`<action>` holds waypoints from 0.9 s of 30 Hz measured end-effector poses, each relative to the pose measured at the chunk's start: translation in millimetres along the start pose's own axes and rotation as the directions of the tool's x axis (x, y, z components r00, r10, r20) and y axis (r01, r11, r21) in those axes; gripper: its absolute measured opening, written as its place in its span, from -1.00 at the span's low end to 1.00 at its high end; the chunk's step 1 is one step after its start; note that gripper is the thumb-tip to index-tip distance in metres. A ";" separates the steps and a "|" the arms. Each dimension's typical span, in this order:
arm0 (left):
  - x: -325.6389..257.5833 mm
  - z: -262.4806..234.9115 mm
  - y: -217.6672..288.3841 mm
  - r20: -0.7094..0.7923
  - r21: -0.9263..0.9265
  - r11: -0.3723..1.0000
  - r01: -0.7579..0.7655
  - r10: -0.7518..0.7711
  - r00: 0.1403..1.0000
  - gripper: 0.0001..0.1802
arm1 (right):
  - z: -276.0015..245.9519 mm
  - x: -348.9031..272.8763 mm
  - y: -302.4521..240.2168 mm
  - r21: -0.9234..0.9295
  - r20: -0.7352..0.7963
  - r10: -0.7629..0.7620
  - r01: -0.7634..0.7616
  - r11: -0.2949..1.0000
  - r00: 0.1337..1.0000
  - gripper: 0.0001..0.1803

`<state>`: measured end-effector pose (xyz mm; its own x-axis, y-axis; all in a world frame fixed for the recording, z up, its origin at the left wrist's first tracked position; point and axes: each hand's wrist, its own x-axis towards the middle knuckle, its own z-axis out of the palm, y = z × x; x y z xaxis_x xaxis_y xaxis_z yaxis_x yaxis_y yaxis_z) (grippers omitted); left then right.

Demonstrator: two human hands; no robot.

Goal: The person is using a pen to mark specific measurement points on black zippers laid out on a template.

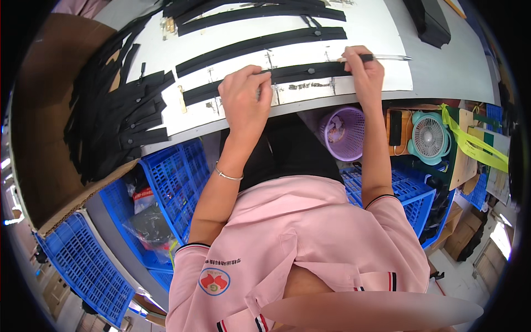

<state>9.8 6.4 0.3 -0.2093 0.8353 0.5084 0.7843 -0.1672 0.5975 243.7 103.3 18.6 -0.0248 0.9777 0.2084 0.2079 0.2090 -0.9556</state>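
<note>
A black zipper strip (298, 73) with a small dark slider lies lengthwise along the near edge of a white board (395, 77). My left hand (247, 95) rests on this strip near its left part, thumb and fingers closed together and pressing it down. At the strip's right end, my right hand (365, 72) grips a pen (387, 57) with a clear barrel and a black part by the fingers. Just beyond lies a second black zipper strip (260, 47), parallel to the first. Dark marks and small tape pieces dot the board.
More black strips (260, 14) lie at the board's far side. A heap of them (105, 110) spills from a cardboard box (41, 99) on the left. Below the table are a purple basket (354, 146), a teal fan (429, 138) and blue crates (177, 182). A black object (428, 25) sits far right.
</note>
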 end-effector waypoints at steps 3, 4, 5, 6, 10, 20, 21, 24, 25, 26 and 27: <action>2.2 4.5 5.4 -0.006 -0.006 1.000 0.001 -0.002 1.000 -0.87 | -7.0 0.6 11.9 -0.069 0.051 0.007 -0.004 0.998 0.999 -0.76; 3.5 8.4 9.8 -0.004 -0.001 1.000 -0.001 0.001 1.000 -0.87 | -5.4 0.1 10.9 -0.069 0.062 -0.009 0.013 0.998 0.998 -0.75; 4.7 15.8 16.8 0.001 -0.048 0.999 -0.021 0.021 1.000 -0.87 | -5.5 0.1 9.7 -0.103 0.061 0.038 -0.032 0.994 0.997 -0.75; 8.5 22.0 26.0 0.005 -0.096 0.995 -0.041 0.042 0.999 -0.87 | -3.8 -0.2 10.1 -0.098 0.059 0.039 -0.033 0.995 0.998 -0.75; 21.8 53.3 51.1 0.067 -0.191 0.971 -0.144 0.159 0.985 -0.87 | -1.2 0.4 9.8 -0.077 0.097 0.020 -0.013 0.997 0.995 -0.76; 19.9 74.1 50.7 0.077 -0.156 0.975 -0.159 0.173 0.982 -0.89 | -1.5 1.0 13.6 -0.170 0.135 -0.027 0.050 0.984 0.990 -0.70; 19.9 74.1 51.5 0.077 -0.154 0.975 -0.162 0.175 0.982 -0.89 | -0.8 0.3 13.7 -0.179 0.129 -0.048 0.071 0.981 0.990 -0.70; 19.4 73.7 53.3 0.053 -0.166 0.970 -0.179 0.190 0.980 -0.91 | 0.7 -0.3 13.5 -0.168 0.095 -0.093 0.108 0.980 0.991 -0.70; 19.1 73.5 53.5 0.060 -0.169 0.971 -0.167 0.179 0.982 -0.91 | -0.9 -1.5 13.9 -0.168 0.092 -0.095 0.110 0.980 0.991 -0.70; 18.5 73.5 53.5 0.067 -0.173 0.973 -0.155 0.168 0.983 -0.91 | -3.9 -3.0 15.2 -0.117 0.112 -0.056 0.069 0.991 0.992 -0.70; 18.7 74.3 53.4 0.066 -0.175 0.972 -0.158 0.172 0.983 -0.91 | -6.6 -3.4 16.2 -0.069 0.133 -0.018 0.028 0.997 0.991 -0.70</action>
<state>91.1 52.0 -4.4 -0.0323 0.8268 0.5615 0.6927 -0.3865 0.6089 253.6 103.2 3.7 -0.1582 0.9677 0.1964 0.2737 0.2341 -0.9329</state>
